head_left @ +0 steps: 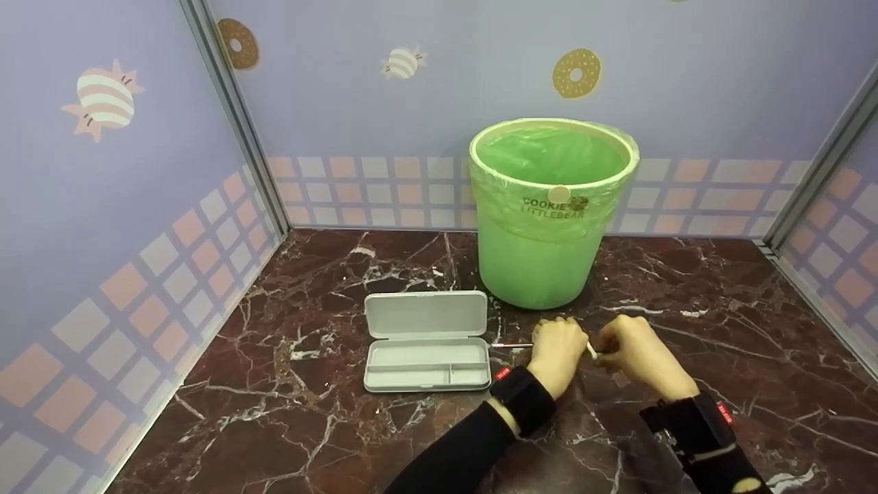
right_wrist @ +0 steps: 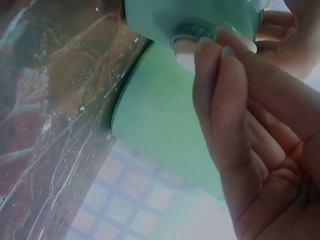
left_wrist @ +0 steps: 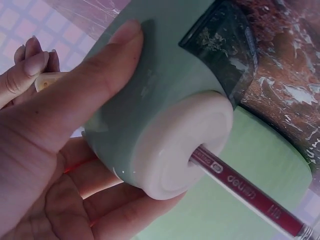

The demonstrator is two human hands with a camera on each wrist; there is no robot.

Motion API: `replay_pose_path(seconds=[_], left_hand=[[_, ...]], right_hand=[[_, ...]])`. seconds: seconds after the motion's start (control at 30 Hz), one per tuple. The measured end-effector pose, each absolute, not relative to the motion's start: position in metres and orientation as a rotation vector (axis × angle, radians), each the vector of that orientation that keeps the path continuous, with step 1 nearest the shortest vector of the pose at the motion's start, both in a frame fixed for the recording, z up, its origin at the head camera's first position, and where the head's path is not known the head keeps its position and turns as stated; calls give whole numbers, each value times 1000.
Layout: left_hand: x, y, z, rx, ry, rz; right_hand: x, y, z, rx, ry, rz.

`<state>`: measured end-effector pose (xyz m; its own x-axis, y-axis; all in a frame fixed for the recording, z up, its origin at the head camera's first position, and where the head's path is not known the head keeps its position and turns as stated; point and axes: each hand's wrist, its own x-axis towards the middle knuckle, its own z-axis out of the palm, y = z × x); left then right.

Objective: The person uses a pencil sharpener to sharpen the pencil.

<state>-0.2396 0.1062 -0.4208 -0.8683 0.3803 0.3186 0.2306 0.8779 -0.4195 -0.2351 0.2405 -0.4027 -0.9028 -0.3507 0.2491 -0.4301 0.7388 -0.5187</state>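
My left hand point(head_left: 559, 346) grips a green hand-crank pencil sharpener point(left_wrist: 160, 60), its thumb on top and fingers beneath. A dark red pencil point(left_wrist: 245, 187) marked HB sticks out of the hole in the sharpener's white round front point(left_wrist: 175, 135). In the head view the left hand hides most of the sharpener, and the pencil points left toward the pencil case. On the opposite side, my right hand point(head_left: 638, 350) pinches the pale crank handle point(head_left: 592, 351) between thumb and fingertips. A see-through dark drawer point(left_wrist: 225, 50) shows on the sharpener's body.
A light grey pencil case point(head_left: 425, 314) lies with its lid up, left of the hands. Behind them stands a green bin point(head_left: 538, 264) lined with a plastic bag. Patterned panels enclose the dark red marbled tabletop point(head_left: 274, 412) at the back and sides.
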Motion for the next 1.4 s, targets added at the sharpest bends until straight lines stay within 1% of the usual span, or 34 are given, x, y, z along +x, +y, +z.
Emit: replay_pose_path(seconds=[0.3, 0.4, 0.53, 0.83, 1.13, 1.4], left_hand=[[-239, 105, -419, -495, -2643, 510], [-240, 103, -421, -486, -2625, 496], [-240, 101, -423, -473, -2599, 472], [-240, 101, -425, -509, -2594, 480], [-238, 99, -424, -520, -2501, 500], [-237, 98, -423, -541, -2523, 506]], right_hand=[[-240, 237, -396, 591, -2677, 665], [-243, 233, -397, 585, -2660, 657], [-247, 228, -401, 508, -2628, 648], [-259, 222, -409, 394, -2571, 620], [-281, 220, -429, 343, -2577, 608], [-290, 221, -448, 331, -2669, 643]])
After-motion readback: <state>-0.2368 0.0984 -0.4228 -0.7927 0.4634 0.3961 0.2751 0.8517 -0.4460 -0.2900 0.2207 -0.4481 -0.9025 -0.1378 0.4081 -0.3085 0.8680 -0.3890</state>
